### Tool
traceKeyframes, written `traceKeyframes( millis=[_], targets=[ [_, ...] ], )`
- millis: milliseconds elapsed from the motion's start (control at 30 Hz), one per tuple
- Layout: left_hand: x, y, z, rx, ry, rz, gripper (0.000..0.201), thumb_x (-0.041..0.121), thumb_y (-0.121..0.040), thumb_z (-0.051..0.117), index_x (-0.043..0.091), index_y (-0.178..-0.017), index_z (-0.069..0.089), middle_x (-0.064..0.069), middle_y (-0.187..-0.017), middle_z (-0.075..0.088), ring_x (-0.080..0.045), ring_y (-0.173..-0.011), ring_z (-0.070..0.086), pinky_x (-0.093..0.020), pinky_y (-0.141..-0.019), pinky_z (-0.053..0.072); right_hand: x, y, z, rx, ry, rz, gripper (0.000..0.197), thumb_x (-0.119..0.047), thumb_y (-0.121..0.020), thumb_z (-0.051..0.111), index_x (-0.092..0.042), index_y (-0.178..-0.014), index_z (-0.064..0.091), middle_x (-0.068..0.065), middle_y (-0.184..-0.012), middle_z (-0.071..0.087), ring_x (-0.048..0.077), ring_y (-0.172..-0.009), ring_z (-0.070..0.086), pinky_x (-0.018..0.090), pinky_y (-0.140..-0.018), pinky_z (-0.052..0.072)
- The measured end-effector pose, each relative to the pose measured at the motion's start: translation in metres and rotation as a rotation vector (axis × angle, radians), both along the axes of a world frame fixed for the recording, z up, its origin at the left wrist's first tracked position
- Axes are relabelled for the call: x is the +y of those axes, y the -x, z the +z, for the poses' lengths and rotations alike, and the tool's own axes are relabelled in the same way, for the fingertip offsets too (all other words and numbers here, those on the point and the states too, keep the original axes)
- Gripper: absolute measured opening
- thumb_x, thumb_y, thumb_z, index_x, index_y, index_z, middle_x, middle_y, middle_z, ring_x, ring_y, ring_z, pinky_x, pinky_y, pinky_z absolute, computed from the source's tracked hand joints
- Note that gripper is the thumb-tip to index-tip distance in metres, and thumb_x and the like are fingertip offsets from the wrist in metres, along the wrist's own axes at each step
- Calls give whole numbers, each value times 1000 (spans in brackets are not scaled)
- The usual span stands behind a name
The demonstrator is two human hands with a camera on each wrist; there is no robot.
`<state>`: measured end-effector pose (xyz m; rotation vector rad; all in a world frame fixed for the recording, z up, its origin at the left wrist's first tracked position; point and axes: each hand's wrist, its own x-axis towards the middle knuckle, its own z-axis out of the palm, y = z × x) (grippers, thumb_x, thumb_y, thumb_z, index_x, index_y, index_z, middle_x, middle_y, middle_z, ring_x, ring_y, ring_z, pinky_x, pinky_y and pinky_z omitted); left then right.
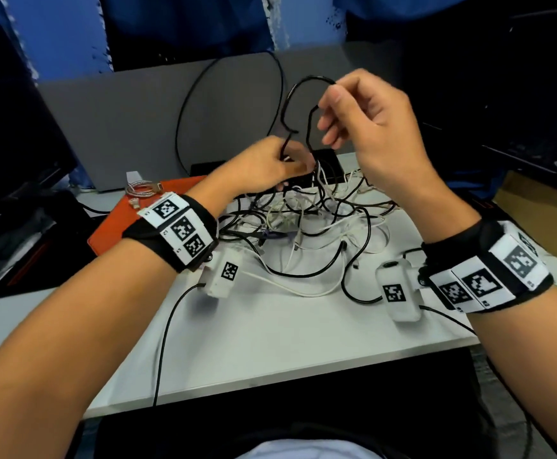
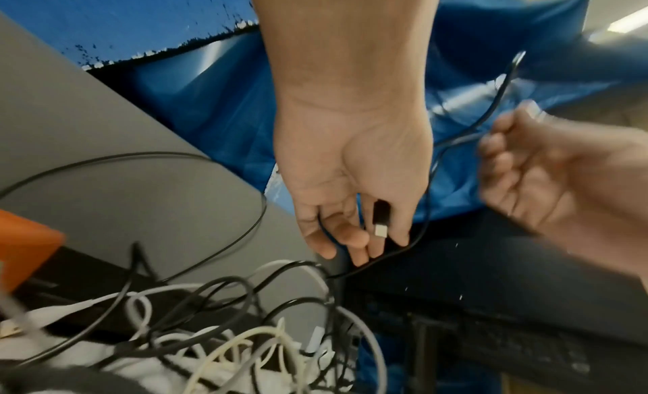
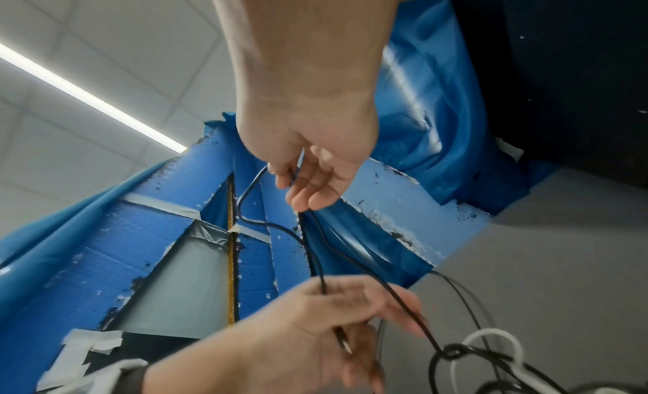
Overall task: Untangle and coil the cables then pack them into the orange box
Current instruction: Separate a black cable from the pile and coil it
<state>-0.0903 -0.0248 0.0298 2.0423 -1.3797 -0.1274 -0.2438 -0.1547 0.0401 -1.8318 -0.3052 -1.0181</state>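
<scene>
Blue foam panels and blue plastic sheeting back the scene; in front of them stands a grey partition board (image 1: 144,117). Below it, a white rectangular table (image 1: 270,336) carries everything. Landmark: the tangled heap of black and white cables (image 1: 307,217) at the table's far middle. Left of the heap lies the flat orange box (image 1: 114,223), touching the table's left edge, with a small coiled silver braided cable (image 1: 141,188) on its far end. Above the heap, the right hand (image 1: 370,127) is raised, thumb and forefinger pinching the top of a thin black cable (image 1: 287,104) that arcs in a loop. Just over the heap's far side, the left hand (image 1: 270,164) has fingers curled round the same cable's lower run; its black plug with a pale tip (image 2: 380,220) lies against the left fingers (image 2: 354,239).
</scene>
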Motion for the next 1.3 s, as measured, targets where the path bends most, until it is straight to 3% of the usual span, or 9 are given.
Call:
traceKeyframes(
  millis=[200,500,600,700,833,900,1033,1133,1300],
  targets=[
    [-7,-1,-12,149,-108,-37,28,28,-95,72,19,-122,69,-2,-106,70,-7,-80,64,-31,-75,59,11,11,9,-15,57,39,10,-19,-105,57,-21,-95,59,4,-84,66,22,-71,65,39,-64,54],
    [-5,-39,-27,-62,-442,60,52,54,-75,83,26,-111,59,6,-117,64,-11,-111,63,-38,-99,52,6,22,18,-302,8,68,12,-7,-105,48,-14,-96,51,2,-82,58,18,-71,57,33,-67,51],
    [-12,-58,-27,-91,-324,121,9,11,-95,61,6,-102,63,-11,-106,71,-19,-86,67,-28,-86,57,1,25,21,-341,30,99,16,-5,-106,46,-14,-93,50,5,-77,55,18,-67,54,31,-65,47],
    [-16,-65,-7,-36,-105,258,29,-14,-95,48,5,-109,65,-14,-109,67,-21,-87,70,-9,-59,49,-4,26,20,-179,197,8,24,-13,-106,52,-5,-84,57,10,-69,61,19,-60,57,29,-64,48],
    [-9,-64,40,224,306,328,15,15,-92,56,11,-82,66,-9,-80,70,-29,-71,67,-44,-76,59,-33,14,7,447,640,-272,21,-32,-100,64,-20,-84,70,-6,-74,72,9,-69,69,37,-77,59],
    [-2,-59,61,314,505,342,29,17,-104,39,9,-87,62,-8,-77,69,-27,-64,68,-43,-71,59,-43,8,-1,645,657,-305,12,-27,-98,67,-28,-88,71,-14,-80,72,1,-74,69,40,-86,58],
    [8,-41,78,325,646,110,24,26,-110,40,8,-113,56,-8,-95,64,-21,-74,70,-36,-74,60,-39,7,-3,772,674,-280,49,5,-96,45,-32,-117,69,-23,-99,60,4,-93,59,21,-83,42],
    [12,-30,76,220,603,-11,17,21,-105,53,9,-117,56,-8,-99,61,-21,-81,69,-41,-82,61,-31,7,-5,758,621,-221,60,8,-89,39,-38,-111,70,-12,-116,62,15,-109,57,33,-95,46],
    [5,3,62,15,502,-122,18,6,-97,57,5,-115,60,-1,-95,64,-16,-85,70,-36,-83,56,-11,-6,-8,396,203,-148,14,-24,-87,60,-34,-98,63,-9,-116,70,13,-105,68,45,-101,53]
  ],
)
